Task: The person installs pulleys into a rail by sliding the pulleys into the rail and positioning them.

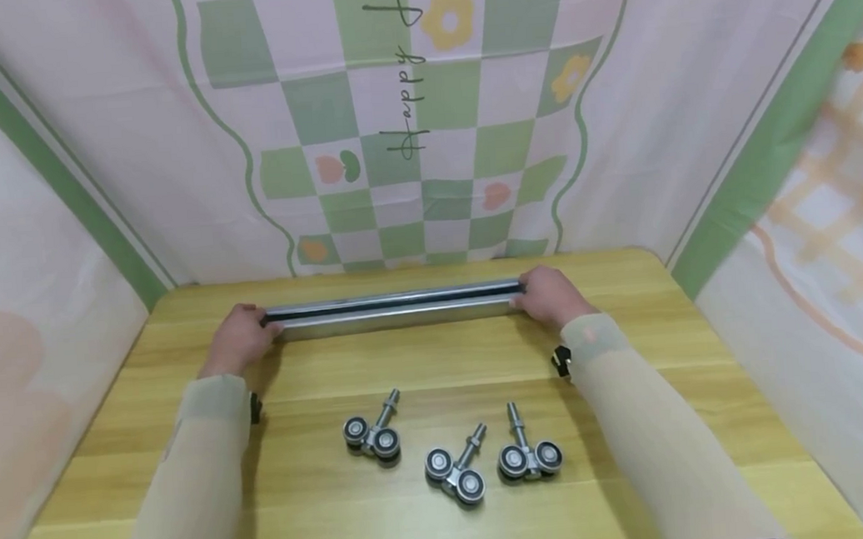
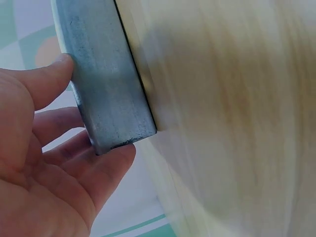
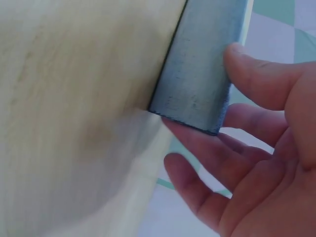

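A long metal channel rail (image 1: 397,312), its slot facing up, lies across the back of the wooden table. At its left end my left hand (image 1: 241,339) grips it, thumb on the near side wall and fingers around the end. My right hand (image 1: 551,296) holds the other end the same way. Both wrist views show the rail's flat side, the left hand (image 2: 54,148) with its thumb at the top edge and the right hand (image 3: 266,138) with fingertips under the cut end. The rail's lower edge is right at the tabletop.
Nearer me on the wooden table (image 1: 329,527) lie three roller trolleys with threaded bolts: a left one (image 1: 371,436), a middle one (image 1: 455,475) and a right one (image 1: 529,456). A patterned cloth (image 1: 381,89) hangs behind the table's back edge.
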`<state>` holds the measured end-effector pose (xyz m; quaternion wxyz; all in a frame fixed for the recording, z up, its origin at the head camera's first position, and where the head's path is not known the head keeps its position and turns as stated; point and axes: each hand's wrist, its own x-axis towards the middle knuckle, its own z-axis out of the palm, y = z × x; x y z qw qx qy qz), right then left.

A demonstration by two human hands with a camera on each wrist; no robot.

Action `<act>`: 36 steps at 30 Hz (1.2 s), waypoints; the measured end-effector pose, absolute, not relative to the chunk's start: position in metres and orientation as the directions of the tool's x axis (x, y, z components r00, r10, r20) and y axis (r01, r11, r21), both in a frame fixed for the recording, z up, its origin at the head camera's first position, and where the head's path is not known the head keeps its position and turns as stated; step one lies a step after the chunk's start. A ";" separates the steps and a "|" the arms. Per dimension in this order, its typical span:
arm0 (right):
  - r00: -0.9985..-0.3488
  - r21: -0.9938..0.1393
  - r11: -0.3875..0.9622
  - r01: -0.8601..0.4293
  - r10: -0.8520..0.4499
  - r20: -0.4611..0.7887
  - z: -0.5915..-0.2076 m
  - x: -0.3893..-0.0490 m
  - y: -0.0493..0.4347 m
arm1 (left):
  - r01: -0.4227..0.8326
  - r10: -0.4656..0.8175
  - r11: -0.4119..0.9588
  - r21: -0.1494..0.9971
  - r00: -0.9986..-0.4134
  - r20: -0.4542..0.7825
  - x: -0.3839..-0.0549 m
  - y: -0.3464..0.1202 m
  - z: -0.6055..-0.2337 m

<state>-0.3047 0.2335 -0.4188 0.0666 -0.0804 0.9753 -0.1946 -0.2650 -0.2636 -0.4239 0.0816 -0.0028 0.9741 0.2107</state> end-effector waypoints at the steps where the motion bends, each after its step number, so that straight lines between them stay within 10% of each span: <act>1: -0.978 -0.390 0.912 -0.126 -0.180 -0.104 -0.417 -0.303 0.234 | -0.033 0.033 0.913 0.406 -0.987 -0.155 -0.264 -0.263 -0.423; 36: -0.970 -0.317 0.933 -0.170 -0.216 -0.113 -0.412 -0.256 0.249 | 0.038 0.094 0.921 0.387 -0.987 -0.129 -0.228 -0.253 -0.424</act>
